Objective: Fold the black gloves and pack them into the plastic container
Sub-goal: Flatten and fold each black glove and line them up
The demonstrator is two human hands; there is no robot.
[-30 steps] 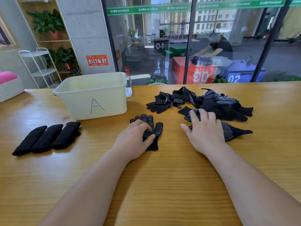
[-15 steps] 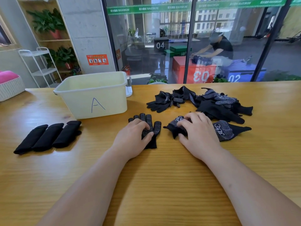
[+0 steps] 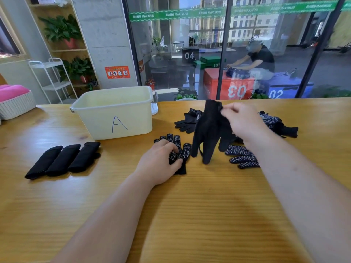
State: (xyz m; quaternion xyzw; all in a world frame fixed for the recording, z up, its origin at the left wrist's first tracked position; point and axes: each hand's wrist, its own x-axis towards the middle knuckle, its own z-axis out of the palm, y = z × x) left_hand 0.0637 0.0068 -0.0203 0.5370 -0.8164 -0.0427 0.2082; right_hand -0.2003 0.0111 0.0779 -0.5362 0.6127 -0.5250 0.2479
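Note:
My left hand [image 3: 160,164] rests on a black dotted glove [image 3: 179,149] lying flat on the wooden table [image 3: 190,215], thumb against its cuff. My right hand [image 3: 242,122] pinches the cuff of a second black glove [image 3: 209,133], which hangs in the air with its fingers pointing down. Another dotted glove [image 3: 242,156] lies under my right forearm. A pile of loose black gloves [image 3: 273,122] sits behind. Three folded gloves [image 3: 63,159] lie side by side at the left. The pale plastic container [image 3: 115,112] marked "A" stands behind them.
A white woven basket [image 3: 16,105] with a pink cushion stands at the table's far left edge. A small clear bottle [image 3: 154,104] is just right of the container. A glass wall runs behind the table's far edge.
My right hand has lifted a glove off the table by its cuff and raised it. My left hand has stayed on the flat glove.

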